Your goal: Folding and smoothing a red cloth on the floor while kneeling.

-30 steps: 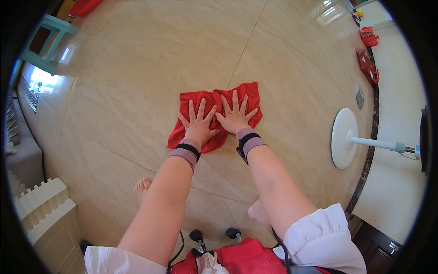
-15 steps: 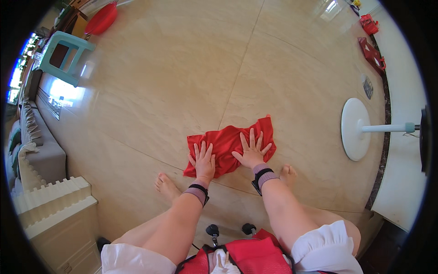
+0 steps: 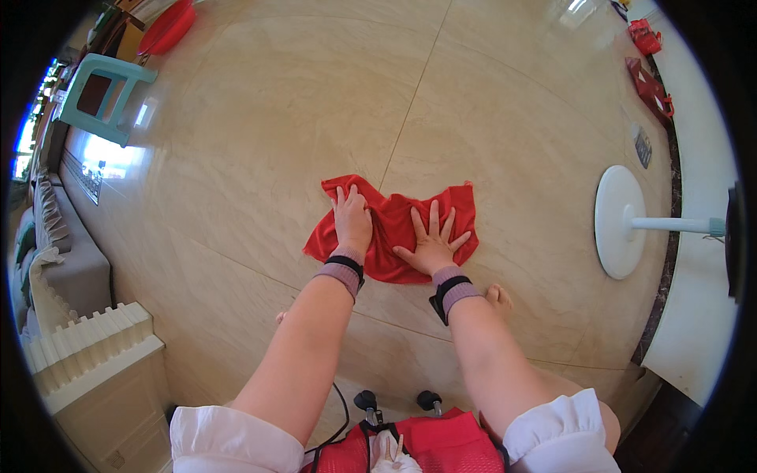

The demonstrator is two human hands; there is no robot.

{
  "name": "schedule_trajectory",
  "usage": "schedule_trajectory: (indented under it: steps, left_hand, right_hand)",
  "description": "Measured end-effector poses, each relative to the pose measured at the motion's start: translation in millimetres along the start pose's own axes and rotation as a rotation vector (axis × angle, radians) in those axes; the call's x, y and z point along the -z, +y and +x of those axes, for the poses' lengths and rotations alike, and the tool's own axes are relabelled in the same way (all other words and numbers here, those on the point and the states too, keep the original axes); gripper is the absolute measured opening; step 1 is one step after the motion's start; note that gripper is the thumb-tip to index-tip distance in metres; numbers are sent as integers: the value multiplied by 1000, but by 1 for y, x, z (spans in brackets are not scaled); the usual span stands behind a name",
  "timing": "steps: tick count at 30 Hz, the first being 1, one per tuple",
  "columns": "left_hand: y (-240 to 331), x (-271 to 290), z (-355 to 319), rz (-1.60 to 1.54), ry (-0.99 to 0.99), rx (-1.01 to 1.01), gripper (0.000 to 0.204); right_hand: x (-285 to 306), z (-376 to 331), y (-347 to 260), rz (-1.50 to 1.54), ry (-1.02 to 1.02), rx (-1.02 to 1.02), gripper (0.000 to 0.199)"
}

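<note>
A red cloth (image 3: 394, 264) lies rumpled on the tiled floor in front of me. My left hand (image 3: 352, 221) is on its left part, fingers bent and drawn closer together, gripping the fabric near the far edge. Folds run across the cloth between my hands. My right hand (image 3: 432, 243) rests flat on the right part, palm down, its fingers spread wide. Both wrists wear mauve cuffs with black bands.
A white round stand base (image 3: 619, 222) with a pole is on the right by the wall. At the far left are a pale blue stool (image 3: 102, 98) and a red basin (image 3: 168, 27). A grey sofa (image 3: 79, 256) and a white cabinet (image 3: 110, 386) line the left. My right foot (image 3: 498, 298) is beside the cloth.
Both hands have moved forward with the cloth, the left one farther. The left fingers have gone from spread to bent. The cloth's left part has shifted away from me.
</note>
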State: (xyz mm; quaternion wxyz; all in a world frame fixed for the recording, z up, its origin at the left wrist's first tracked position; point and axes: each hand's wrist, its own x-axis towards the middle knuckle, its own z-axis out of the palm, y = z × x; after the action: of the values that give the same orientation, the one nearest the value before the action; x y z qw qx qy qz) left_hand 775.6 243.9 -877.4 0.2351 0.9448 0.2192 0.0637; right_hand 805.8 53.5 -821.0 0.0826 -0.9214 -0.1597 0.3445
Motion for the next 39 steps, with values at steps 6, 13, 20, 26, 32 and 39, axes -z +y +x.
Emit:
schedule_trajectory:
  steps: [6, 13, 20, 26, 32, 39]
  left_hand:
    - [17, 4, 21, 39, -52, 34, 9]
    - [37, 13, 56, 171, -210, 24, 26]
    - [41, 2, 97, 276, -246, 2, 27]
    - [46, -11, 137, 322, -242, -35, 29]
    - [73, -18, 196, 402, -217, -84, 29]
    - [78, -41, 254, 303, -102, -94, 20]
  right_hand:
    - [11, 10, -6, -32, 12, -47, 108]
    - [6, 15, -10, -44, 92, -21, 106]
    - [8, 24, -20, -56, 162, -30, 102]
    - [32, 49, -28, -46, 164, -115, 97]
    - [63, 77, -20, -56, 191, -145, 95]
    - [99, 114, -19, -45, 216, -177, 96]
